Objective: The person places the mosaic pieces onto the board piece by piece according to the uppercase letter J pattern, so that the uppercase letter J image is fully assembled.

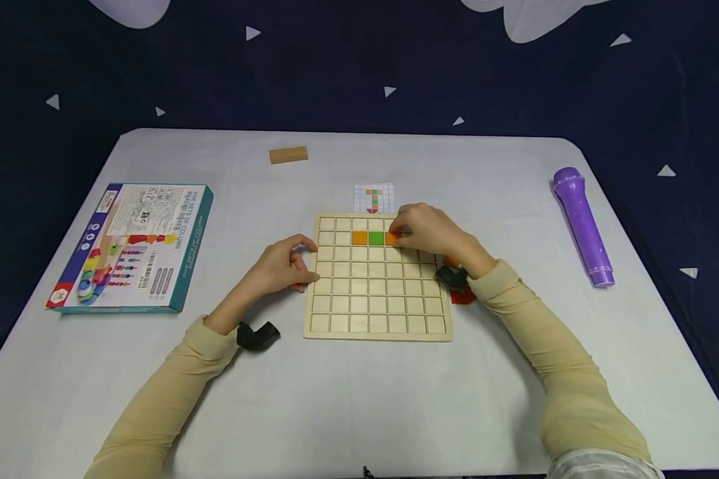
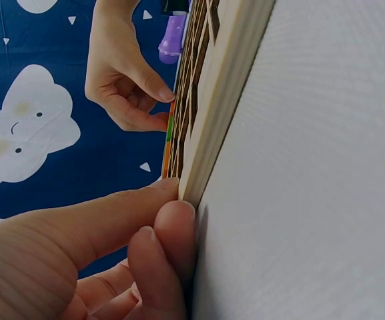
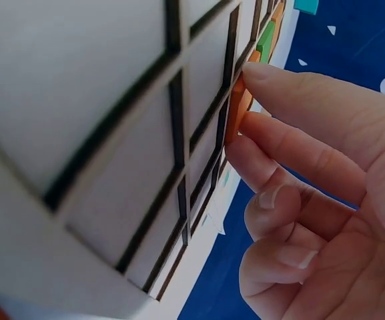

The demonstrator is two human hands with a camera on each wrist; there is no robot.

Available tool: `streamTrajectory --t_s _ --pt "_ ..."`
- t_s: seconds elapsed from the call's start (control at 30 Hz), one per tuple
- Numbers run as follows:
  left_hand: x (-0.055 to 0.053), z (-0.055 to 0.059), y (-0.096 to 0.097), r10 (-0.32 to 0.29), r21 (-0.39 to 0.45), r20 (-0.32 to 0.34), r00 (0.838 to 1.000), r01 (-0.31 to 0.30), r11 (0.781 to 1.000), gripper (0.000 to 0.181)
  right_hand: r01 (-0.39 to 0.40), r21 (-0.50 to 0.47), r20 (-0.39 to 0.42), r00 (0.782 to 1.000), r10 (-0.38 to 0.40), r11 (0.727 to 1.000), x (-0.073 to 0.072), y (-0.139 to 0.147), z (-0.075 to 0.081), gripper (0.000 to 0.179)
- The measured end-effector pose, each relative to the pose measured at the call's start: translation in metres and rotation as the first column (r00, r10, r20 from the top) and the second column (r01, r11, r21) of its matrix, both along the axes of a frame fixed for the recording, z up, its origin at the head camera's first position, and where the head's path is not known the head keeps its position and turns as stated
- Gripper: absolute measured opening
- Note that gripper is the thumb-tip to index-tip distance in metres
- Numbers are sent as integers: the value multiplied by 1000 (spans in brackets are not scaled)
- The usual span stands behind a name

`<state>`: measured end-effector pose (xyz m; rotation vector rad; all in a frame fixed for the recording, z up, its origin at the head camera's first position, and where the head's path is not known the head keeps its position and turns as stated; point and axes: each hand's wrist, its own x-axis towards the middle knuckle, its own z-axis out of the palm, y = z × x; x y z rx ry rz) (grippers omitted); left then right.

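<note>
A square wooden grid board (image 1: 368,287) lies on the table. My left hand (image 1: 278,265) is at its left edge; in the left wrist view the thumb (image 2: 132,210) and a fingertip hold the board's rim. My right hand (image 1: 434,229) pinches an orange tile (image 3: 237,107) between thumb and index finger, at a cell in the second row from the far edge. Left of it in that row sit a green tile (image 1: 376,238) and another orange tile (image 1: 359,237). Beyond the board lies a small card (image 1: 374,198) printed with a coloured T-like pattern.
Partly hidden by my right wrist are a red piece (image 1: 463,297) and an orange piece (image 1: 452,261). A toy box (image 1: 134,249) lies at left, a purple microphone-shaped tube (image 1: 582,226) at right, and a brown strip (image 1: 288,155) near the far edge.
</note>
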<state>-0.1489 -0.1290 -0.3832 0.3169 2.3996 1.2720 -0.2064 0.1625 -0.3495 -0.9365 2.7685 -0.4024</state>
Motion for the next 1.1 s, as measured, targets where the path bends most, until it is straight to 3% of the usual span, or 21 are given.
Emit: streamTrajectory --t_s 0.4,0.77,1.1 --pt "-1 -2 0 -2 7 13 1000 2 1000 48 2 -41 -6 1000 -3 999 8 6 6 25" --pt "-2 1 0 0 -10 -7 1000 0 1000 47 73 -76 -83 993 -79 994 27 41 18 22" --pt "-1 -1 0 3 -9 4 1000 -3 1000 48 122 -48 -86 988 -126 991 40 66 17 21"
